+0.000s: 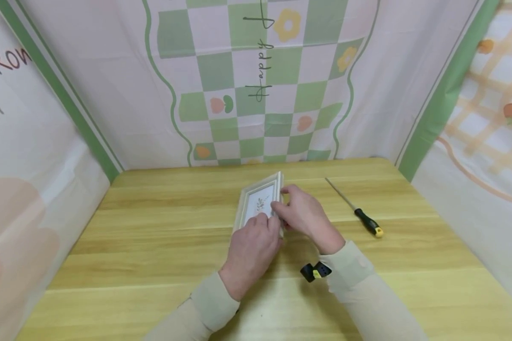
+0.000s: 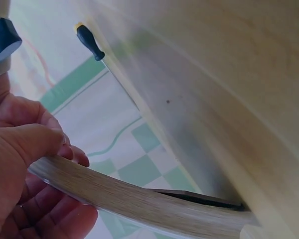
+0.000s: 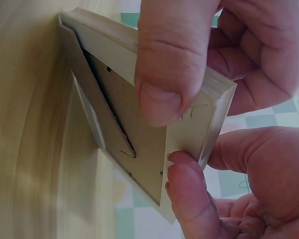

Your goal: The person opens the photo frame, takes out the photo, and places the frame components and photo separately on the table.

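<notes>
A white picture frame (image 1: 240,208) with a small plant print stands tilted on the wooden table, near its middle. My left hand (image 1: 253,246) grips its near edge, fingers over the front; in the right wrist view the left thumb (image 3: 164,69) presses the back. At the right side edge, my right hand (image 1: 304,212) pinches the frame between thumb and fingers. The right wrist view shows the brown backing board (image 3: 139,109), small dark tabs along its border and a stand leg (image 3: 92,82) lying along it. From the left wrist, the frame's edge (image 2: 114,189) is seen close up.
A screwdriver (image 1: 367,222) with a black and yellow handle lies on the table to the right, its shaft pointing away. Patterned curtains (image 1: 222,71) enclose the table (image 1: 153,265) at the back and both sides. A small black camera (image 1: 315,272) sits at the right wrist.
</notes>
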`<state>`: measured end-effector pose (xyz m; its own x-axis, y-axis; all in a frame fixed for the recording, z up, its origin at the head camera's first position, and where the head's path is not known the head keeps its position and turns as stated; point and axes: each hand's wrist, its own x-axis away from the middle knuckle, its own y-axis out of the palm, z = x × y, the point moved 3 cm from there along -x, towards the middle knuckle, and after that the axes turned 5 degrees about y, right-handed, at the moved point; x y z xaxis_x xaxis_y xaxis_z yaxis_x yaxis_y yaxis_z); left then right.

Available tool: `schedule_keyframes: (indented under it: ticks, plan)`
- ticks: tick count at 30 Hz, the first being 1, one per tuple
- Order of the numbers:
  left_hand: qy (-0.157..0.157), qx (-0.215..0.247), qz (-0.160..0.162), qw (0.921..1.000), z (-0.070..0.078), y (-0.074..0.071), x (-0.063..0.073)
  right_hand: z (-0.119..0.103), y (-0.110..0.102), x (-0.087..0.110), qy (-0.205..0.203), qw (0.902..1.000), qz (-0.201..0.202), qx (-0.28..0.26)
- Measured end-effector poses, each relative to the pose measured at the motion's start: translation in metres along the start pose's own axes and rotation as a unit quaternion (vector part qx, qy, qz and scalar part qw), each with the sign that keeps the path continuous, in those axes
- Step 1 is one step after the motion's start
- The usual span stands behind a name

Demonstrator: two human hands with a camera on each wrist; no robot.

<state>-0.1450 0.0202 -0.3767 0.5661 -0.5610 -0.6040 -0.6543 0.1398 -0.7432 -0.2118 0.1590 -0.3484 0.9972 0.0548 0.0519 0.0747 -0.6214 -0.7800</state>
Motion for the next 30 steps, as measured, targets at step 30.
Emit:
schedule_keyframes:
  ticks: [30]
  plan:
    - [-0.092,0.131,0.047,0.986,-0.051,-0.017,0.012,0.0,0.005,0.001,0.005,0.999,-0.036,0.025]
